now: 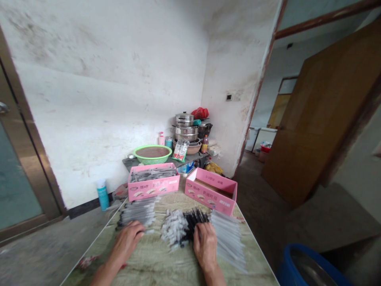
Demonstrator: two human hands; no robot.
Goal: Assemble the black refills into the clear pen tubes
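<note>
My left hand [127, 239] is at the near edge of a heap of clear pens with dark ends [137, 212]. Its fingers are bent together, and a slim pale pen piece [149, 231] juts out at the fingertips. Over a pile of black pen parts [195, 220] is my right hand [205, 243], fingers curled down and pressed together; whatever they grip is hidden. A mound of short whitish translucent pieces [173, 228] lies between the hands. To the right of my right hand, long clear tubes [229, 238] are laid side by side.
A pink box [153, 188] full of pens and a second pink box [211, 203] stand at the table's far end. Behind them, a low shelf carries a green basin [152, 161] and steel pots [186, 133]. A blue barrel [297, 254] stands right, a spray can [102, 195] left.
</note>
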